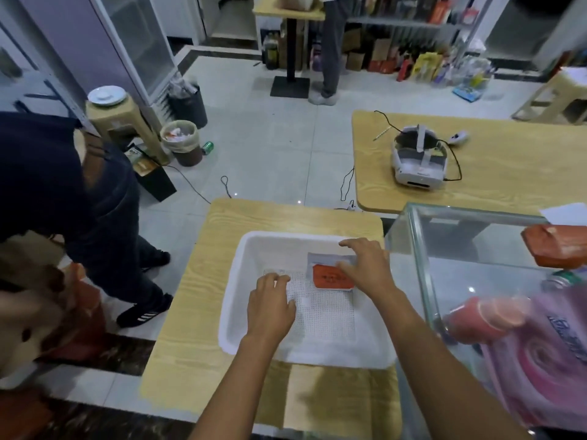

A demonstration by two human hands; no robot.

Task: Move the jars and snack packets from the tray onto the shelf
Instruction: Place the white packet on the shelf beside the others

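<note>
Both hands are reaching down into a white tray that is sitting on a light wood-grain table. The left hand is hovering over the tray's perforated white floor with its fingers curled loosely and holding nothing. The right hand is spreading its fingers over an orange snack packet, the fingertips touching its right edge, though whether they are gripping it cannot be told. That packet is lying flat in the far right part of the tray, overlapping a pale grey packet just behind it; dark printing is showing on the orange face but is too blurred to read. Just right of the tray a glass shelf is standing, carrying an orange packet, a red jar lying on its side, a green-topped can and a pink bag with blue characters that cannot be made out. On a second table beyond, a white headset is resting with a black cable. A person in dark clothes is bending at the left.
</note>
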